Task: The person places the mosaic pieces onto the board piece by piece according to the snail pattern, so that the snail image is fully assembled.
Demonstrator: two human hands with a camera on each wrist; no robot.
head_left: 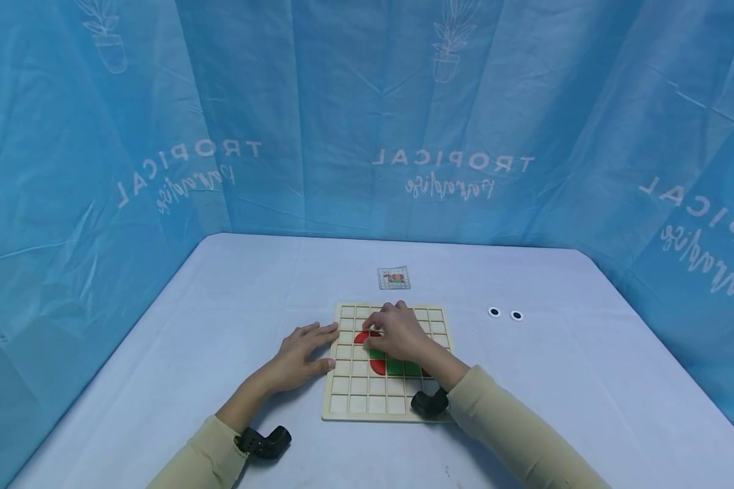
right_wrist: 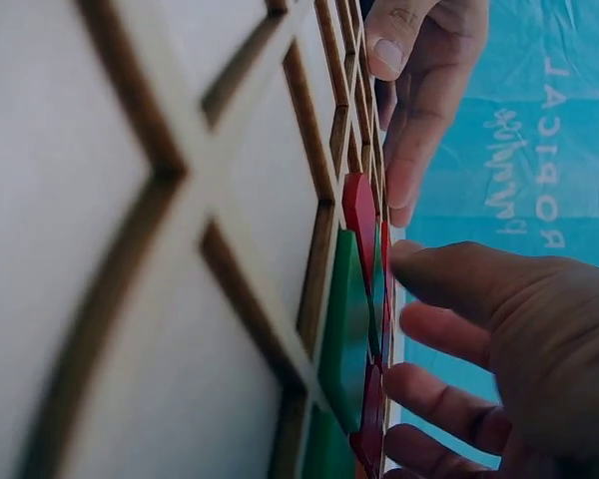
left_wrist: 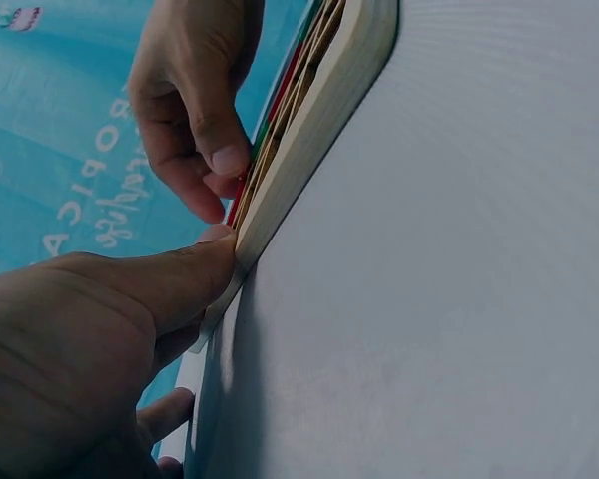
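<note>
A square wooden grid board (head_left: 359,404) lies on the table. Red and green flat pieces sit in its cells, among them a rounded red piece (head_left: 361,337), a second red piece (head_left: 378,367) and green pieces (head_left: 404,368). My right hand (head_left: 397,333) reaches over the board, thumb and index finger apart at the upper red piece; its palm covers several cells. My left hand (head_left: 302,356) rests at the board's left edge with fingers spread and its thumb touching the rim. The right wrist view shows a green piece (right_wrist: 347,319) and a red piece (right_wrist: 359,210) standing slightly above the grid bars.
Behind the board lies a small gridded card (head_left: 394,278) with a coloured picture. Two white discs with black centres, a left one (head_left: 494,312) and a right one (head_left: 516,316), lie right of the board. A blue printed curtain (head_left: 342,136) encloses the white table (head_left: 269,285).
</note>
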